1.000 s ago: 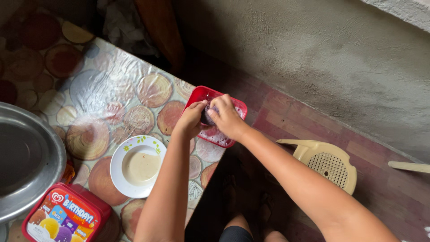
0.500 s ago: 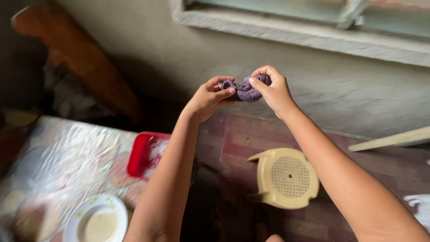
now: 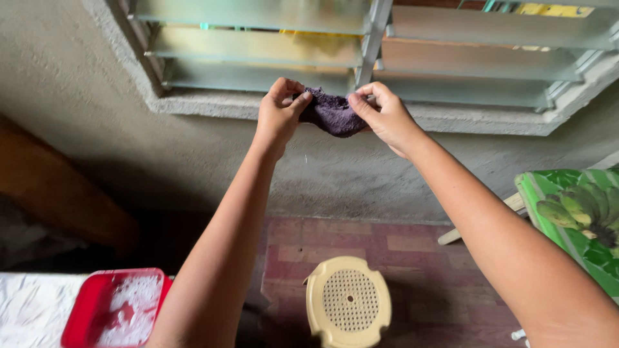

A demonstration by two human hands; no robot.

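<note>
Below the louvred window [image 3: 361, 51], the left hand [image 3: 278, 113] and right hand [image 3: 385, 116] each have their grip pinched on an end of a purple cloth [image 3: 332, 113], stretched just before the sill. Beneath sit a red soapy tub [image 3: 84, 309] and beige stool [image 3: 348, 303].

The left hand [image 3: 278, 111] and right hand [image 3: 380, 116] are raised just before the concrete sill [image 3: 213, 106] and the glass louvre window [image 3: 258, 38], which block the way ahead. Below the arms the air is open down to the tiled floor [image 3: 412, 258], where a cream plastic stool [image 3: 348, 301] stands. A red basin [image 3: 116, 308] sits low on the left, and a green patterned surface [image 3: 574, 219] closes the right side.
</note>
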